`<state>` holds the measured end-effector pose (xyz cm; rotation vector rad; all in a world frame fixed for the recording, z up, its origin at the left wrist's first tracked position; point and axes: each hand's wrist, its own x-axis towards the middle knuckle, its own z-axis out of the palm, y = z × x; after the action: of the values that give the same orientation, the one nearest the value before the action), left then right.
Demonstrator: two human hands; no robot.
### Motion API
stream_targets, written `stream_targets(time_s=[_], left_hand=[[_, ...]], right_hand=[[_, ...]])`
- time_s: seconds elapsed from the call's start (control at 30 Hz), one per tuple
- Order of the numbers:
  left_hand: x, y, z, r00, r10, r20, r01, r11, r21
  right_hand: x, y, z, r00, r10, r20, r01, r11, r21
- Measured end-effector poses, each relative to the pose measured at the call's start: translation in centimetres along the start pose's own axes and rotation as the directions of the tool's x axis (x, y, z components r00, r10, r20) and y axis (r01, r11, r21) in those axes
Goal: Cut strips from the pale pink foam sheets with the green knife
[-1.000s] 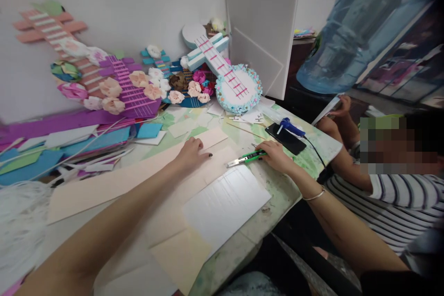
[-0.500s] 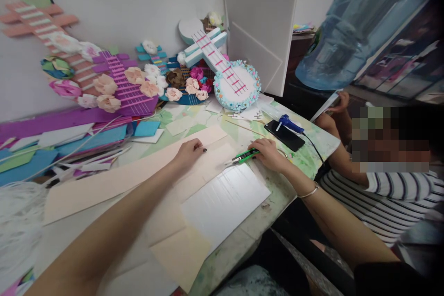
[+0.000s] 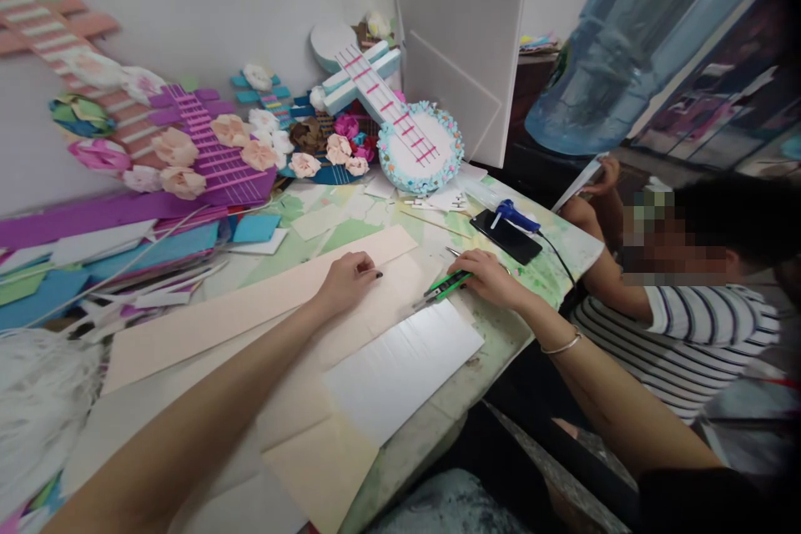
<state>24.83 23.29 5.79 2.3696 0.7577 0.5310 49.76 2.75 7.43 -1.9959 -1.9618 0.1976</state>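
Observation:
My left hand (image 3: 348, 282) is closed at the near edge of a long peach foam-board strip (image 3: 213, 325), fingers curled over it and the thumb on the near side. A utility knife (image 3: 445, 287) with a green and black handle is in my right hand (image 3: 491, 277), its blade pointing left and down. The thin metal tip of a second tool, perhaps a pen (image 3: 453, 252), pokes out above the same hand. Below the knife lies a glossy white sheet (image 3: 406, 367) with faint lines across it. A larger peach sheet (image 3: 313, 367) spreads beneath the left forearm.
Decorated toy instruments lean on the wall, among them a round white banjo (image 3: 420, 148) and a purple guitar (image 3: 216, 146). A black phone (image 3: 506, 237) and a blue glue gun (image 3: 516, 215) lie behind my right hand. A person in a striped shirt (image 3: 688, 334) sits at the right.
The peach strip has slid to the right with my left hand. The knife has turned to a steeper angle in my right hand. My view has shifted slightly right.

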Motion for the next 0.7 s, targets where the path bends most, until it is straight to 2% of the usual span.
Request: stream_targets(time_s=[0.23,0.43,0.7], left_hand=[[-0.1,-0.4,0.0,0.999,0.041,-0.001,-0.04,0.997,0.071],[0.0,-0.5,0.1,0.998,0.054,0.01,-0.055,0.991,0.125],[0.2,-0.2,0.4,0.983,0.181,0.015,-0.179,0.957,0.23]], right_hand=[[-1.4,-0.6,0.2,0.999,0.018,-0.027,-0.02,0.998,-0.055],[-2.1,-1.2,0.1,0.999,-0.018,-0.032,0.014,0.995,-0.098],[-2.7,-1.2,0.5,0.999,-0.023,-0.043,0.019,0.996,-0.091]])
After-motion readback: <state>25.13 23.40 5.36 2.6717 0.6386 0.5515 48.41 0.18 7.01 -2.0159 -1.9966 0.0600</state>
